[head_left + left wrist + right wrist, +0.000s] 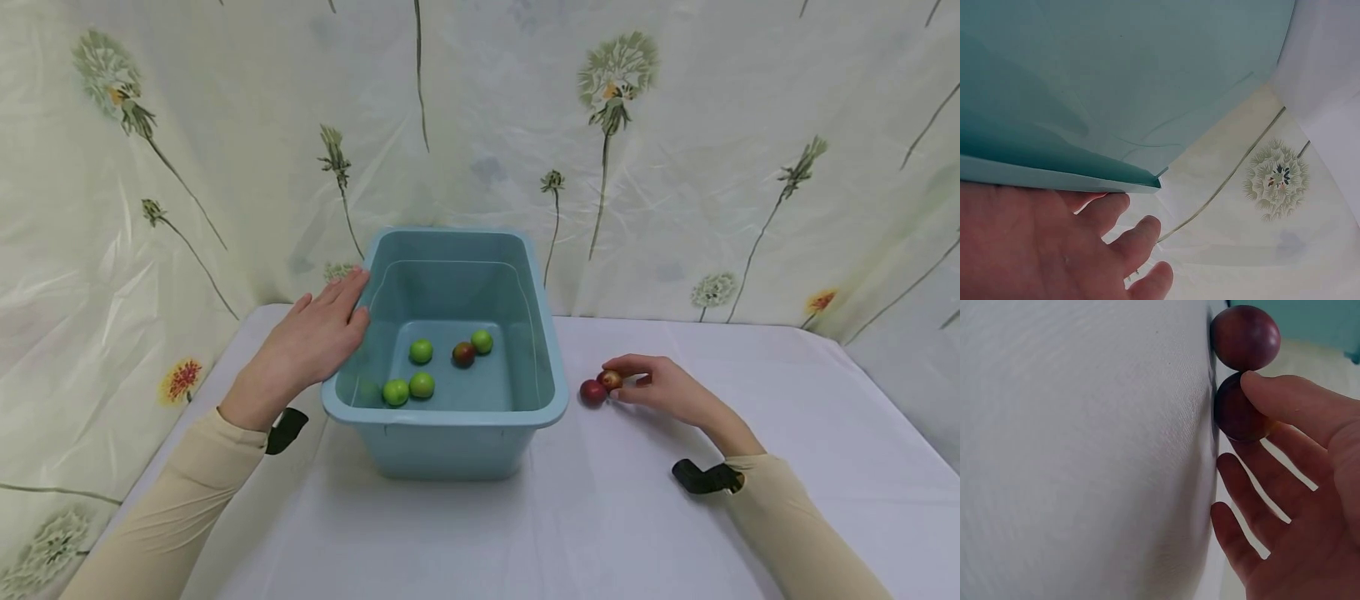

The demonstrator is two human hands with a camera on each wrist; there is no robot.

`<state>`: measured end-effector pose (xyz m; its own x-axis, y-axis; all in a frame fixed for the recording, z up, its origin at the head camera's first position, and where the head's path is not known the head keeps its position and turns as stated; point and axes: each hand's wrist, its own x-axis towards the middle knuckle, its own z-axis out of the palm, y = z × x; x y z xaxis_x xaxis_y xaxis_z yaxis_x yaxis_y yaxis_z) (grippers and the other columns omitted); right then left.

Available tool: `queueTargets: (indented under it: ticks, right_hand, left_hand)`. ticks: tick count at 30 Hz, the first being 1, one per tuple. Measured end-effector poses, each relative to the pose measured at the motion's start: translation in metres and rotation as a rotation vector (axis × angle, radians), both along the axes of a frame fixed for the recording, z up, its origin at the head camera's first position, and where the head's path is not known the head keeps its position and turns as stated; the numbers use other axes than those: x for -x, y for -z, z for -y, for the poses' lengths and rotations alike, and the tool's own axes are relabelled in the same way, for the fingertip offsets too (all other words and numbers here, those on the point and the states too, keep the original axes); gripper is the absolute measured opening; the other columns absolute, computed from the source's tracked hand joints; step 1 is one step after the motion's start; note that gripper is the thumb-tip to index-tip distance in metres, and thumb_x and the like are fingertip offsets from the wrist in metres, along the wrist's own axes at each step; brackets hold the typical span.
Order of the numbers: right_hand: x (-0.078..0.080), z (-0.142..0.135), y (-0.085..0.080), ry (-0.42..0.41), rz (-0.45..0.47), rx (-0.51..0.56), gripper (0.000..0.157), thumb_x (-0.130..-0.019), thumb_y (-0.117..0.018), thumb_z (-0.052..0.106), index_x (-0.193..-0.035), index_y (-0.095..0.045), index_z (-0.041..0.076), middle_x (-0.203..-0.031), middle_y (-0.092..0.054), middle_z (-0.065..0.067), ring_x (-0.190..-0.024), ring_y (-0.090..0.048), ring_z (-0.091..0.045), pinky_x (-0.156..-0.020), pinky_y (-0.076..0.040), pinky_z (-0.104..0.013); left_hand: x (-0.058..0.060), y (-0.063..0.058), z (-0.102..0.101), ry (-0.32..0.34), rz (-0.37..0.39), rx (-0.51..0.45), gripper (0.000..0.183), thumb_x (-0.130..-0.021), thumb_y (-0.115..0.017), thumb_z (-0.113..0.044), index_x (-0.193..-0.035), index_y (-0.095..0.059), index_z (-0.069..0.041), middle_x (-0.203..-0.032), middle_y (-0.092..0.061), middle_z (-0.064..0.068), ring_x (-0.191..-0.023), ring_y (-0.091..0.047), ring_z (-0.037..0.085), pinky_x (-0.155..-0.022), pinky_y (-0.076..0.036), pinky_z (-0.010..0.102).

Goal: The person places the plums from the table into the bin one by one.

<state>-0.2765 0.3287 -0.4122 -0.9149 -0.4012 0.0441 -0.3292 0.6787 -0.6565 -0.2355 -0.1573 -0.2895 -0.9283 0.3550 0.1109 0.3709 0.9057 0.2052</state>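
A light blue plastic tub (450, 419) stands on the table, holding several small green fruits (421, 351) and one dark red plum (463, 354). My left hand (311, 337) rests along the tub's left rim, its fingers stretched out; the left wrist view shows them right under the rim (1054, 178). To the right of the tub, my right hand (667, 387) pinches a reddish plum (610, 380) between thumb and fingers, down at the tablecloth. A second plum (592, 392) lies against it on the tub side. In the right wrist view, the thumb (1291, 403) covers part of the held plum (1235, 412).
A white cloth (637, 517) covers the table. Behind it and on the left hangs a pale curtain (480, 108) printed with dandelions. The tub's high walls stand between my two hands. Each wrist wears a black camera mount (705, 477).
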Motion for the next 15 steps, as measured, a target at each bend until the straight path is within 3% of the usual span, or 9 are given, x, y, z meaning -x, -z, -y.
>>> queueTargets:
  ticks: [9,15]
  right_hand:
    - [-0.0008,0.001,0.0001,0.006,0.004,0.001,0.041,-0.09,-0.071,0.011,-0.129,-0.063,0.003,-0.122,-0.065,-0.011,-0.114,-0.059,-0.028,-0.089,-0.05,-0.029]
    - [-0.0019,0.0019,-0.0034,0.018,-0.011,0.002,0.04,-0.091,-0.071,0.014,-0.129,-0.063,0.004,-0.12,-0.066,-0.011,-0.113,-0.059,-0.029,-0.091,-0.05,-0.041]
  left_hand:
    - [-0.0001,0.0003,-0.0001,-0.016,0.029,-0.04,0.055,-0.106,-0.024,-0.022,-0.157,-0.016,-0.001,-0.163,-0.013,0.016,-0.147,-0.015,0.037,-0.113,-0.014,0.061]
    - [-0.0003,0.0015,0.0007,0.012,-0.019,0.002,0.054,-0.106,-0.025,-0.018,-0.155,-0.018,0.004,-0.161,-0.015,0.02,-0.145,-0.02,0.04,-0.111,-0.018,0.063]
